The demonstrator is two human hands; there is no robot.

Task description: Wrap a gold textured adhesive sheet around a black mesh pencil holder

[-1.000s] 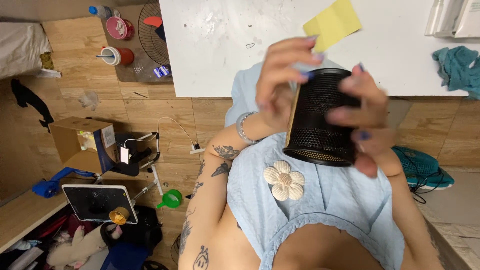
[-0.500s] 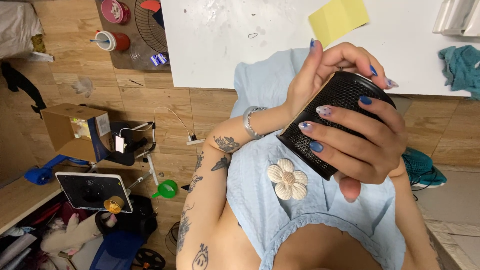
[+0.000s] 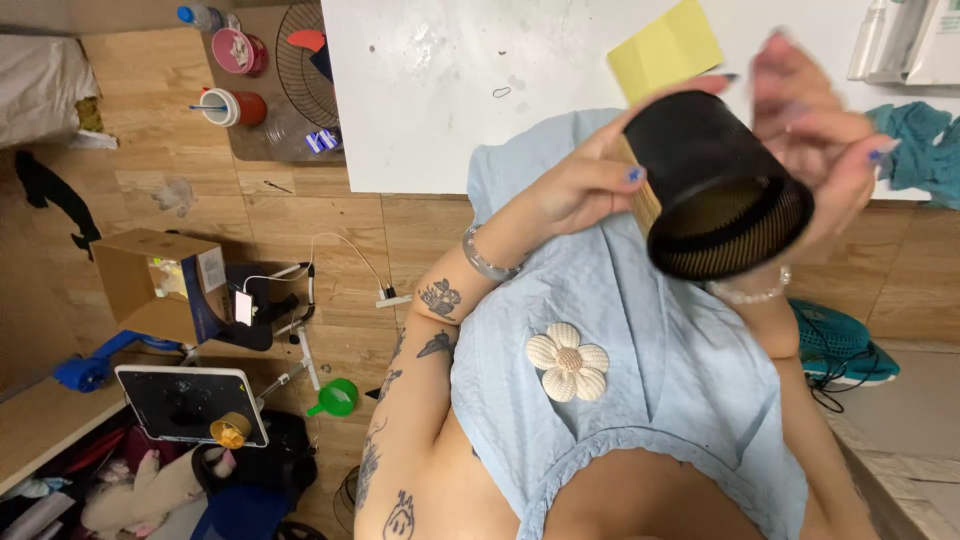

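I hold a black mesh cup [image 3: 700,165] in front of my chest, tilted so its open mouth faces down and to the right, toward me. My left hand [image 3: 575,190] grips its left side, with a thin tan pad [image 3: 645,205] pressed between the fingers and the cup wall. My right hand [image 3: 825,125], blurred by motion, wraps the far right side at the rim. A yellow square sheet [image 3: 665,50] lies on the white table [image 3: 450,120] just beyond the cup.
A teal cloth [image 3: 915,150] lies at the table's right edge, with white bottles [image 3: 905,40] behind it. On the wood floor to the left are a cardboard box [image 3: 160,285], a tablet on a stand [image 3: 190,400], a green cup [image 3: 338,398] and red cups [image 3: 235,105].
The cup has turned so its open mouth now faces me. My right hand has slid from the cup's front to its far right side, and my left hand stays on the left.
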